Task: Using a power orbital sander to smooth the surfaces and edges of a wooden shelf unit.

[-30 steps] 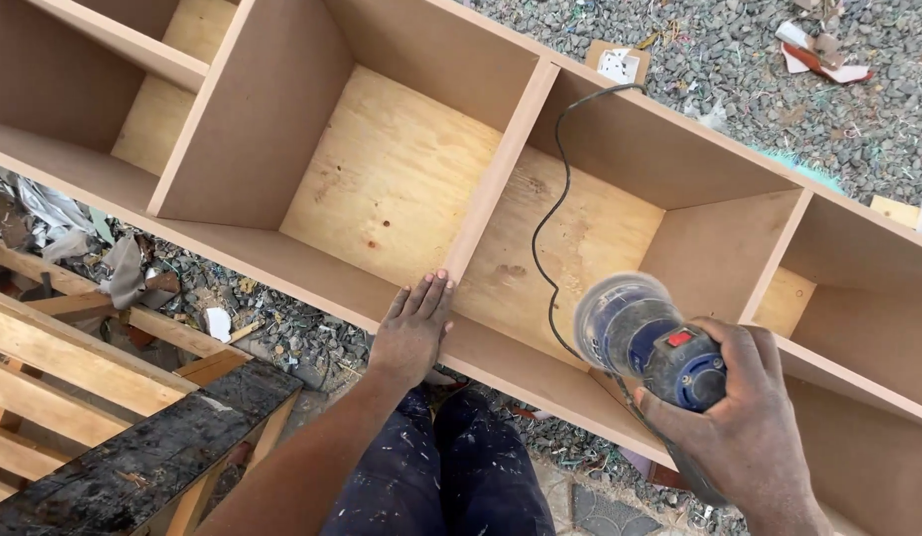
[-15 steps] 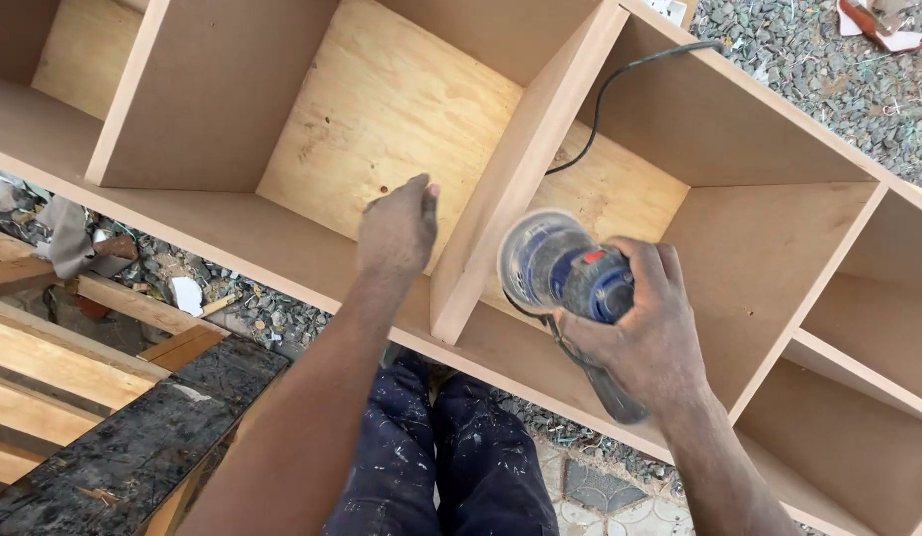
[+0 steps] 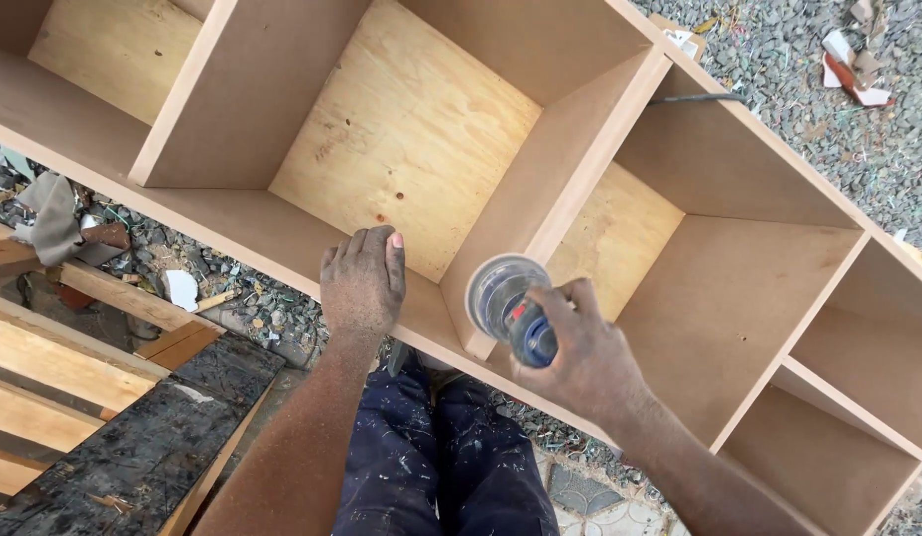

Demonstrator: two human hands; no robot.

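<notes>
**Power tool on the divider edge, other hand flat on the front rail**

Head view: a long brown-board shelf unit (image 3: 233, 94) lies on its back across grey gravel (image 3: 838, 139), its pale plywood backing facing up at me. I count five compartments in sight — two at the left end, one wide one in the middle, two toward the right. One upright divider (image 3: 570, 189) runs from the far rail to the near rail, just right of the middle compartment.

My right hand (image 3: 580, 362) is wrapped tight around one blue and grey power tool (image 3: 506, 303), whose round top sits at the divider's near end, where it meets the near rail. My left hand (image 3: 362, 283) holds nothing; it lies palm down, fingers together, on the near rail just left of that joint.

One black cord (image 3: 699, 98) shows past the far rail. Timber planks (image 3: 54, 367) — one dark and charred-looking — lie at the lower left. My paint-flecked dark trousers (image 3: 441, 467) stand below the near rail.
</notes>
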